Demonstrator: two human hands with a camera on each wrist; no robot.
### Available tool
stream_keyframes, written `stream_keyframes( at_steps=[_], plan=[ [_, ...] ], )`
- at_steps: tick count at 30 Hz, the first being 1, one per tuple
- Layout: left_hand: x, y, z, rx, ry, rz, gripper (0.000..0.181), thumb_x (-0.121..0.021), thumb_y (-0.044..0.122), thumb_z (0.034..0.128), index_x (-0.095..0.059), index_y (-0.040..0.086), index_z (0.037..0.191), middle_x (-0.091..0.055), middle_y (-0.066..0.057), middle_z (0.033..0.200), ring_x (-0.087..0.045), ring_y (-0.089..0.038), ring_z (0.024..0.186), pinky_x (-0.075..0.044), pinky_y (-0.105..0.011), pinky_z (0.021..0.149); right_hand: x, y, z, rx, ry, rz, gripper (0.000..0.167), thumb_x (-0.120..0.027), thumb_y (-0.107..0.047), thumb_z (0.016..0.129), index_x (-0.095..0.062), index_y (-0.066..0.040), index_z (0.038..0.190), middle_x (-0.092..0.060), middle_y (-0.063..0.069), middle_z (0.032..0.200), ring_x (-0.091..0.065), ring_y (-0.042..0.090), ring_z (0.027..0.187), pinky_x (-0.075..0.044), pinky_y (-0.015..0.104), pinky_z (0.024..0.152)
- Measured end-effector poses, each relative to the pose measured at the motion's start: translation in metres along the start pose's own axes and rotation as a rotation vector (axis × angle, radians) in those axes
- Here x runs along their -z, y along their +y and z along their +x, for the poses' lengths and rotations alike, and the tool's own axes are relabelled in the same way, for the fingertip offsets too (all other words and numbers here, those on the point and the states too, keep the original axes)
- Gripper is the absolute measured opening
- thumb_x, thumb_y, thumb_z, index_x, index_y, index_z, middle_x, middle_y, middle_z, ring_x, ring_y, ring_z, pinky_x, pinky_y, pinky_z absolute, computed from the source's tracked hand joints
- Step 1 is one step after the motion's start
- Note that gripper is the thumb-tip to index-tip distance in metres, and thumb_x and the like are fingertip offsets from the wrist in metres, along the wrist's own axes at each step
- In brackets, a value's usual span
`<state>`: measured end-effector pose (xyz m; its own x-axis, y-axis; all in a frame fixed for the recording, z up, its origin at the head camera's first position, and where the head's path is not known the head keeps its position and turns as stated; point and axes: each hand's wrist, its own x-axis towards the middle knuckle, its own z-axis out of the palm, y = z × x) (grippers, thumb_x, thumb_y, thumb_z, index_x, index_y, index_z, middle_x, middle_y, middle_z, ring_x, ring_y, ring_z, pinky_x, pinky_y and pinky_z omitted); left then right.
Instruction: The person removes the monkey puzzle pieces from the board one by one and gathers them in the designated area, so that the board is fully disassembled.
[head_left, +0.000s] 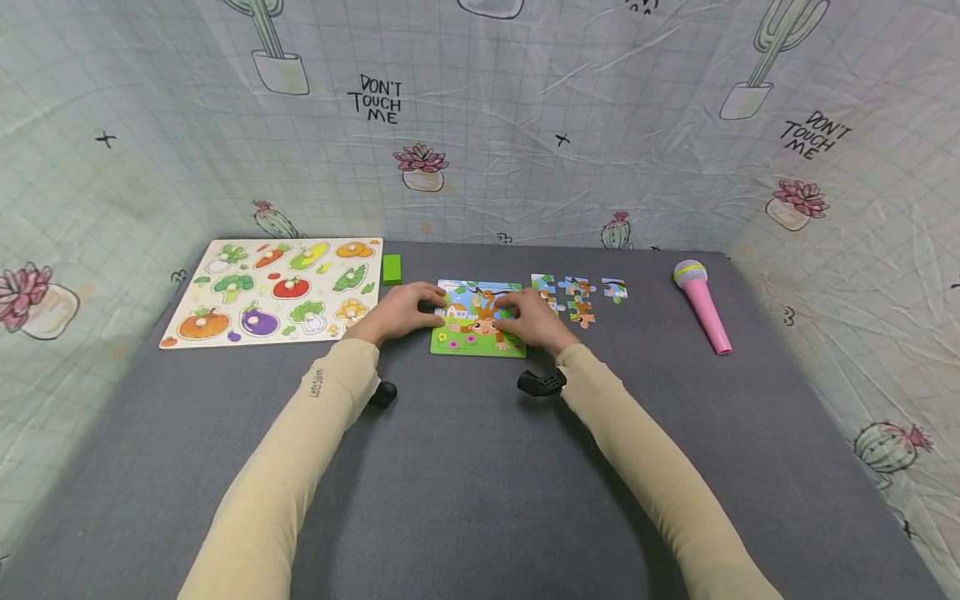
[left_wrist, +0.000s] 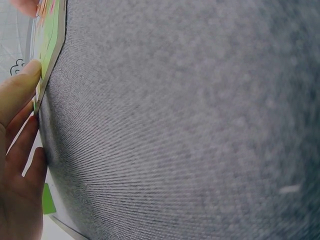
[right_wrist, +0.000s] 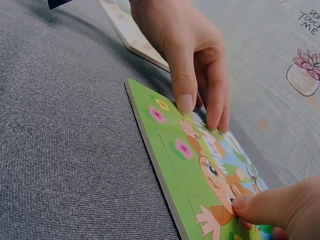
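A jigsaw puzzle board (head_left: 480, 346) with a green border, a monkey, flowers and a house lies on the dark cloth. My left hand (head_left: 400, 312) holds its left side, the thumb (right_wrist: 185, 102) on the face and fingertips at the side. Over the right part is my right hand (head_left: 538, 321), its thumb (right_wrist: 245, 202) touching the monkey picture. Whether a piece lies under those right fingers is hidden. Several loose jigsaw pieces (head_left: 581, 313) sit just right of the board, partly behind the right hand. The left wrist view catches the board's edge and left thumb (left_wrist: 31, 70).
Left of the board lies a large vegetable puzzle board (head_left: 322, 287), close to the left hand. A green block (head_left: 392, 270) stands beside it. Farther right is a pink toy microphone (head_left: 703, 304). A printed curtain (head_left: 495, 100) borders the table's back and sides.
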<state>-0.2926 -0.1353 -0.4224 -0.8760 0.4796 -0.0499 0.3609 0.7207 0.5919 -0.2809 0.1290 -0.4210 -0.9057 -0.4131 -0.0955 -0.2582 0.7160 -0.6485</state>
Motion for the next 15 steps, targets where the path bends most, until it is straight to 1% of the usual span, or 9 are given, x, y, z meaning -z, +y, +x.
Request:
stream_keyframes(
  at_steps=[3,6,8,12,15],
  plan=[
    [-0.0003,-0.0013,0.0008,-0.004,-0.002,0.004,0.04,-0.072,0.024,0.0901,-0.066,0.003,0.124,-0.052,-0.011,0.142,-0.041,-0.03,0.136,-0.031,-0.045,0.115,-0.0006,-0.0011,-0.0002,-0.018,0.004,0.012,0.04,-0.068,-0.017,0.094,-0.061,-0.003,0.13,-0.049,0.016,0.113,-0.042,0.026,0.094,-0.039,0.038,0.077],
    [-0.0001,-0.002,0.0014,-0.001,-0.008,0.005,0.04,-0.072,0.024,0.0904,-0.066,0.003,0.125,-0.052,-0.01,0.142,-0.041,-0.029,0.136,-0.031,-0.045,0.115,-0.0013,-0.0016,-0.0004,-0.034,0.014,0.024,0.038,-0.068,-0.018,0.093,-0.062,-0.005,0.129,-0.047,0.017,0.115,-0.042,0.027,0.095,-0.039,0.039,0.077],
    [0.0,-0.0022,0.0017,-0.001,-0.011,0.007,0.041,-0.072,0.024,0.0906,-0.066,0.003,0.125,-0.052,-0.01,0.142,-0.041,-0.029,0.136,-0.031,-0.045,0.115,-0.0016,-0.0016,-0.0007,-0.045,0.021,0.031,0.038,-0.069,-0.019,0.093,-0.062,-0.006,0.128,-0.047,0.018,0.119,-0.044,0.029,0.099,-0.041,0.041,0.081],
    [0.0002,-0.002,0.0019,0.002,-0.015,0.007,0.041,-0.072,0.024,0.0907,-0.066,0.003,0.125,-0.051,-0.011,0.142,-0.041,-0.03,0.136,-0.031,-0.045,0.115,-0.0019,-0.0022,-0.0022,-0.049,0.039,0.017,0.038,-0.069,-0.021,0.093,-0.063,-0.009,0.128,-0.048,0.018,0.129,-0.045,0.031,0.113,-0.044,0.047,0.092],
    [0.0003,-0.0019,0.002,0.003,-0.017,0.009,0.041,-0.072,0.024,0.0908,-0.066,0.003,0.125,-0.051,-0.011,0.143,-0.041,-0.03,0.137,-0.031,-0.045,0.115,-0.0024,-0.0029,-0.0036,-0.053,0.052,0.011,0.039,-0.069,-0.023,0.093,-0.062,-0.01,0.129,-0.049,0.018,0.127,-0.045,0.031,0.113,-0.045,0.047,0.09]
  ],
)
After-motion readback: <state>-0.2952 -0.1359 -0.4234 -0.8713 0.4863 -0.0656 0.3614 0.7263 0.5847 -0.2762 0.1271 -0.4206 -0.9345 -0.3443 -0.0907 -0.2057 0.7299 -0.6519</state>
